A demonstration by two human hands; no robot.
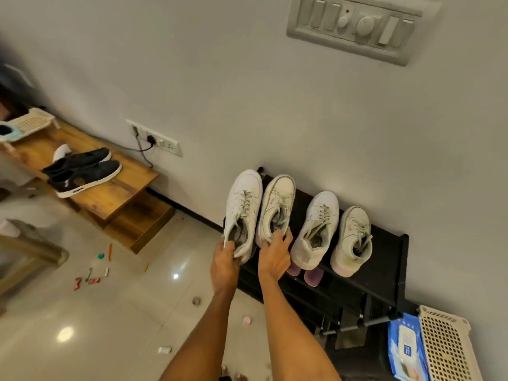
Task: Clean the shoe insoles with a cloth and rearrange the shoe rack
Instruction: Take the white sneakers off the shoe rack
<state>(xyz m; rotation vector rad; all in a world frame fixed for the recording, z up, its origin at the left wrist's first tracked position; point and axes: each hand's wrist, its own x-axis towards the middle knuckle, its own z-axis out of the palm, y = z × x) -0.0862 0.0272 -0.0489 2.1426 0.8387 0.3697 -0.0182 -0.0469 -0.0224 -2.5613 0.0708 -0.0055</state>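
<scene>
Gripping the heel of the leftmost white sneaker (242, 213), the left hand (225, 264) curled round it; the right hand (275, 255) held the second sneaker (276, 210), both at twelve o'clock from the fingers on the black rack (384, 259)

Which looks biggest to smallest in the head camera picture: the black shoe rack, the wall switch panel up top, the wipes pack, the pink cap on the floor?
1. black shoe rack
2. wall switch panel, though it sits nearer the camera, so its true size is unsure
3. wipes pack, partly cut off
4. pink cap
</scene>
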